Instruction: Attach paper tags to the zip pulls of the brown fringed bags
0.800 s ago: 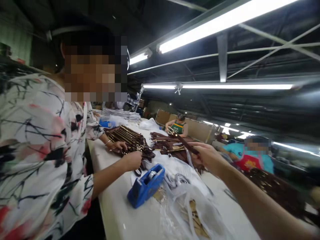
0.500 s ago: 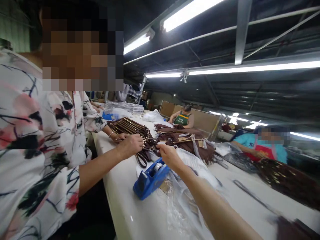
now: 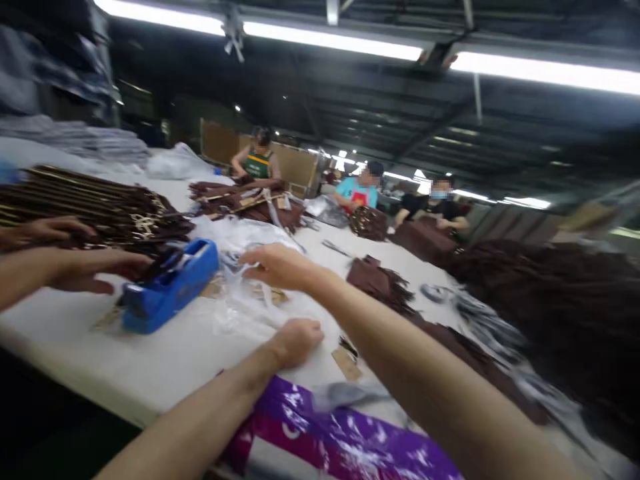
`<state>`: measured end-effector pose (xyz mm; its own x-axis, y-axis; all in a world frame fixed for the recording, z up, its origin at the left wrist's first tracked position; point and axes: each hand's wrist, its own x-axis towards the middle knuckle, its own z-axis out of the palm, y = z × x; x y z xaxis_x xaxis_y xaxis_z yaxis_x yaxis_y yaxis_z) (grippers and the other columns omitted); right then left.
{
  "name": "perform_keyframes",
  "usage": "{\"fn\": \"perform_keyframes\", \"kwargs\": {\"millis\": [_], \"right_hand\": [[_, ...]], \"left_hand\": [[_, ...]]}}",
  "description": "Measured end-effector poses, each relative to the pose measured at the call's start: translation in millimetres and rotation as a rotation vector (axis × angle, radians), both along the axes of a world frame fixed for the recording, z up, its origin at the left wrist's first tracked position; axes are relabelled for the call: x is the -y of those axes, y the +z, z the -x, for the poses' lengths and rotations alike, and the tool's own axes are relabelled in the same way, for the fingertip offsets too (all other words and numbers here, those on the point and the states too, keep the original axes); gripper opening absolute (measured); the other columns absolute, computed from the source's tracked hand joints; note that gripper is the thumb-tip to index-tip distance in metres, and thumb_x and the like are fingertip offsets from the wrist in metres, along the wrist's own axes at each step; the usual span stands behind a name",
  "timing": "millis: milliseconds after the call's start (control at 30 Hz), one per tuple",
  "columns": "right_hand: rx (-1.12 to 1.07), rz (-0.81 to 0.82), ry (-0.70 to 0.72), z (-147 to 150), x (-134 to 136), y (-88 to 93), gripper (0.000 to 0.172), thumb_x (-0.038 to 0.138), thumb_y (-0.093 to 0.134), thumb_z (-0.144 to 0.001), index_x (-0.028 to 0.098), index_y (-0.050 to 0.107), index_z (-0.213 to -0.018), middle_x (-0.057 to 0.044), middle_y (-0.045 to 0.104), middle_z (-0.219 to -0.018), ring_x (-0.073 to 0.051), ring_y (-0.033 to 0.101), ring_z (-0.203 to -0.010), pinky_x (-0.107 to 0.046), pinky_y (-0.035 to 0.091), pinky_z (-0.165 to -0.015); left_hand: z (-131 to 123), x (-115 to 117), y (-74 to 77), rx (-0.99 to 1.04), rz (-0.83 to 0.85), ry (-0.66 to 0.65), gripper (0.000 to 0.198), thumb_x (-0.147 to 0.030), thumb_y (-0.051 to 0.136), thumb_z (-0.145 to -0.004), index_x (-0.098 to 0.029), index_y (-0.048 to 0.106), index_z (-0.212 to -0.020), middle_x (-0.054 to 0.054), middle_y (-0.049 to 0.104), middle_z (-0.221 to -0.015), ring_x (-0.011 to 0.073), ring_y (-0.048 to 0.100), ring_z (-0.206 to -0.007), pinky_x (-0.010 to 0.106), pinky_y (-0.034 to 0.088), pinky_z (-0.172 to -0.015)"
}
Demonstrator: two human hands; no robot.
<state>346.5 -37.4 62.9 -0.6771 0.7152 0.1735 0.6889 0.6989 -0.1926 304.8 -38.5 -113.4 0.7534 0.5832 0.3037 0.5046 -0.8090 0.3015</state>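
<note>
I'm likely reaching for plastic bags [image 3: 243, 310], right hand [image 3: 280, 265] parted, left hand [image 3: 297, 343] curled (on what, I can't tell); next needs a pinch.

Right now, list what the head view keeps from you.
Left hand: anything inside it, hidden in head view by the hand itself.
Right hand: whether it grips the plastic, blurred in head view.
Purple package: its lower part, cut off by head view's bottom edge.
Tag: any print, too small in head view.
</note>
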Motion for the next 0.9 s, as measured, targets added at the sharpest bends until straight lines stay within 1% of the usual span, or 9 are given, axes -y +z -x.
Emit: {"fn": "perform_keyframes", "kwargs": {"millis": [67, 167, 267, 333, 433, 567, 667, 767, 900], "right_hand": [[-0.112, 0.0, -0.154, -88, 29, 20.0, 0.025, 0.023, 0.056, -0.089, 0.018, 0.066, -0.111, -0.003, 0.071, -0.096, -0.012, 0.063, -0.083, -0.023, 0.046, -0.077], [-0.232, -0.031, -0.629, -224, 104, 33.5, 0.027, 0.03, 0.056, -0.086, 0.018, 0.069, -0.106, -0.003, 0.071, -0.092, -0.014, 0.062, -0.077, -0.021, 0.047, -0.064], [-0.391, -0.008, -0.99, -324, 192, 9.8, 0.033, 0.04, 0.06, -0.079, 0.017, 0.07, -0.101, -0.005, 0.07, -0.085, -0.016, 0.062, -0.069, -0.021, 0.046, -0.051], [-0.463, 0.094, -1.081, -358, 240, -22.3, 0.035, 0.043, 0.06, -0.076, 0.017, 0.069, -0.097, -0.003, 0.068, -0.073, -0.016, 0.06, -0.061, -0.023, 0.047, -0.049], [-0.469, 0.312, -1.052, -365, 283, -72.1, 0.032, 0.045, 0.055, -0.078, 0.019, 0.069, -0.091, -0.003, 0.067, -0.069, -0.018, 0.063, -0.064, -0.023, 0.046, -0.049], [-0.422, 0.327, -0.972, -340, 292, -114.3, 0.028, 0.042, 0.05, -0.082, 0.022, 0.069, -0.089, -0.002, 0.068, -0.07, -0.019, 0.064, -0.069, -0.027, 0.049, -0.062], [-0.447, 0.356, -0.883, -324, 284, -131.8, 0.029, 0.039, 0.045, -0.085, 0.022, 0.067, -0.093, -0.002, 0.069, -0.075, -0.02, 0.065, -0.072, -0.029, 0.05, -0.068], [-0.409, 0.349, -0.809, -314, 280, -141.5, 0.029, 0.039, 0.045, -0.087, 0.023, 0.067, -0.095, -0.003, 0.071, -0.08, -0.021, 0.066, -0.077, -0.029, 0.05, -0.073], [-0.408, 0.317, -0.768, -310, 280, -144.3, 0.031, 0.042, 0.045, -0.087, 0.025, 0.069, -0.096, -0.005, 0.073, -0.093, -0.024, 0.066, -0.087, -0.031, 0.051, -0.079]], "left_hand": [[-20, 17, -5.0, -0.078, -0.036, -0.125, 0.014, -0.009, 0.051, -0.084, -0.015, 0.061, -0.076, 0.006, 0.061, -0.083, 0.0183, 0.058, -0.078, 0.032, 0.05, -0.075], [-18, 16, -5.0, -0.149, -0.152, -0.153, 0.018, -0.008, 0.043, -0.085, -0.016, 0.058, -0.077, 0.006, 0.058, -0.082, 0.0185, 0.055, -0.075, 0.031, 0.047, -0.071], [-11, 10, -2.8, -0.105, -0.21, -0.15, 0.02, -0.007, 0.04, -0.085, -0.017, 0.056, -0.078, 0.005, 0.056, -0.083, 0.0172, 0.053, -0.076, 0.027, 0.045, -0.07], [-13, 11, 0.6, -0.035, -0.235, -0.144, 0.021, -0.005, 0.039, -0.083, -0.017, 0.056, -0.082, 0.006, 0.055, -0.087, 0.0166, 0.053, -0.077, 0.026, 0.044, -0.07], [-30, 23, 13.3, 0.063, -0.257, -0.171, 0.024, -0.005, 0.037, -0.083, -0.017, 0.057, -0.088, 0.007, 0.055, -0.093, 0.0168, 0.054, -0.083, 0.026, 0.045, -0.074], [-77, 50, 34.5, 0.073, -0.186, -0.269, 0.032, -0.003, 0.041, -0.078, -0.018, 0.057, -0.101, 0.008, 0.053, -0.114, 0.0184, 0.054, -0.1, 0.028, 0.045, -0.086], [-116, 66, 39.5, -0.035, -0.147, -0.261, 0.038, -0.008, 0.05, -0.074, -0.019, 0.057, -0.11, 0.009, 0.054, -0.119, 0.0218, 0.053, -0.105, 0.033, 0.045, -0.091], [-143, 66, 39.3, -0.117, -0.124, -0.159, 0.016, -0.019, 0.056, -0.079, -0.017, 0.063, -0.094, 0.011, 0.062, -0.103, 0.0258, 0.055, -0.099, 0.038, 0.044, -0.09], [-140, 48, 51.7, -0.107, -0.044, -0.103, 0.017, -0.019, 0.049, -0.087, -0.016, 0.065, -0.087, 0.008, 0.066, -0.094, 0.0201, 0.059, -0.09, 0.03, 0.045, -0.084]]}}
